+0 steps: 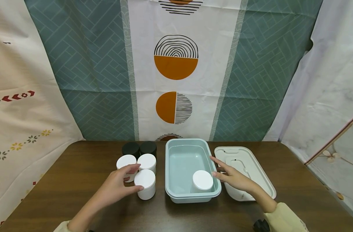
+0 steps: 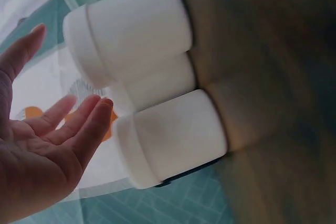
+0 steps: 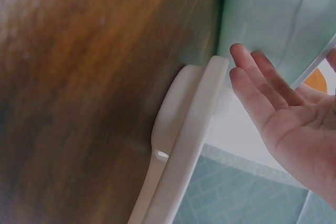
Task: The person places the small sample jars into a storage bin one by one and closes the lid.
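My left hand (image 1: 118, 183) hovers beside the front white jar (image 1: 145, 185), thumb and fingers spread around its lid. In the left wrist view a gap shows between that hand (image 2: 58, 135) and the jars. Two more white jars (image 1: 147, 162) stand just behind, close together. A light blue plastic bin (image 1: 180, 161) sits in the middle, with one white lidded jar (image 1: 202, 181) in its front right corner. At the bin's right side is my right hand (image 1: 234, 176), fingers loosely extended near the rim, holding nothing.
Two black-lidded jars (image 1: 131, 149) stand behind the white ones. Right of the bin lies a white plastic lid or tray (image 1: 259, 174), partly under my right hand. The brown wooden table (image 1: 77, 170) ends at patterned cloth hangings (image 1: 176, 106) on the back and sides.
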### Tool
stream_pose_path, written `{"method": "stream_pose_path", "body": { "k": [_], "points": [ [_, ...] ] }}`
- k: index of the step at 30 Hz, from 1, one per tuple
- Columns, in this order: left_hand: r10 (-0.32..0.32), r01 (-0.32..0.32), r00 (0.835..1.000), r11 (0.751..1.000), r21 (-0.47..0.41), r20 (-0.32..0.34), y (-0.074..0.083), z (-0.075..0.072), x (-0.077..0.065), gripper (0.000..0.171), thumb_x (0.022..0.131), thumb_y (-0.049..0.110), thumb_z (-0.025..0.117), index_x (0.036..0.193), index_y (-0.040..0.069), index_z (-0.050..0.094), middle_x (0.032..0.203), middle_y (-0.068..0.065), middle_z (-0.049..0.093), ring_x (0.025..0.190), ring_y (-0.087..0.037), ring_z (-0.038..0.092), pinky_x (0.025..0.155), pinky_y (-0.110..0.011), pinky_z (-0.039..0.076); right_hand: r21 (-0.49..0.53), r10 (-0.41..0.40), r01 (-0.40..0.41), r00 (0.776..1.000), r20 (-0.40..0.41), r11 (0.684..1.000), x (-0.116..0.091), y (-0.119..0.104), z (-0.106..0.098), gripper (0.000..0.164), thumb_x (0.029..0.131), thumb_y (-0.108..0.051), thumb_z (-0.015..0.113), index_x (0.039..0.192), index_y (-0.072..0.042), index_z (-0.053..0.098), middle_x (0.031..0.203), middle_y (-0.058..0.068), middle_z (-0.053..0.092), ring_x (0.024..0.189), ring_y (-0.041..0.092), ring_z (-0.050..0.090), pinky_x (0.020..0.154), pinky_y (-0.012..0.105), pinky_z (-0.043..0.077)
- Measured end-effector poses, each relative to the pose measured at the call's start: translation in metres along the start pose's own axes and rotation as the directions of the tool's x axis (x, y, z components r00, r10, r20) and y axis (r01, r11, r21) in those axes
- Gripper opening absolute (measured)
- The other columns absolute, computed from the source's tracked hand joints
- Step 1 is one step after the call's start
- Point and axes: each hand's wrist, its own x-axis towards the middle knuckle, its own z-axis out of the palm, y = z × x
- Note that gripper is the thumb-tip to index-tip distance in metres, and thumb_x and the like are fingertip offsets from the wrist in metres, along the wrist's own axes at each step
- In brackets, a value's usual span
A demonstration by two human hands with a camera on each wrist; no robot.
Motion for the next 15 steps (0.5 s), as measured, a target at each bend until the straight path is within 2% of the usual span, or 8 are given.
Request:
{"method": "stream_pose_path", "body": {
  "k": [4,9,15],
  "points": [
    [-0.027,0.027,1.0,0.999,-0.038,0.009,-0.007,0.006,-0.001,0.065,0.064,0.025,0.082,0.117,-0.001,0.055,0.11,-0.011,0.061,0.098,-0.026,0.06,0.08,-0.035,0.051,0.011,-0.002,0.002,1.0,0.004,1.0,0.0,0.001,0.0,0.063,0.095,-0.021,0.049,0.146,-0.007,0.014,0.119,0.028,0.048,0.106,0.031,0.055,0.084,0.031,0.049],
    [-0.025,0.028,0.999,0.994,-0.105,0.023,-0.015,0.013,-0.001,0.069,0.062,0.03,0.083,0.115,-0.001,0.053,0.112,-0.01,0.059,0.098,-0.027,0.06,0.081,-0.038,0.05,0.03,-0.005,0.005,1.0,0.01,1.0,0.0,0.003,0.0,0.063,0.095,-0.02,0.048,0.146,-0.007,0.013,0.122,0.031,0.046,0.107,0.033,0.054,0.084,0.033,0.049],
    [-0.069,0.069,0.998,0.993,-0.092,-0.001,-0.015,0.019,0.0,0.067,0.058,0.026,0.086,0.111,0.001,0.053,0.11,-0.009,0.059,0.096,-0.027,0.061,0.077,-0.033,0.052,0.036,-0.012,0.011,1.0,0.015,0.999,0.001,0.003,0.0,0.064,0.095,-0.02,0.048,0.146,-0.006,0.012,0.122,0.031,0.046,0.107,0.035,0.054,0.084,0.034,0.049]
  ]
}}
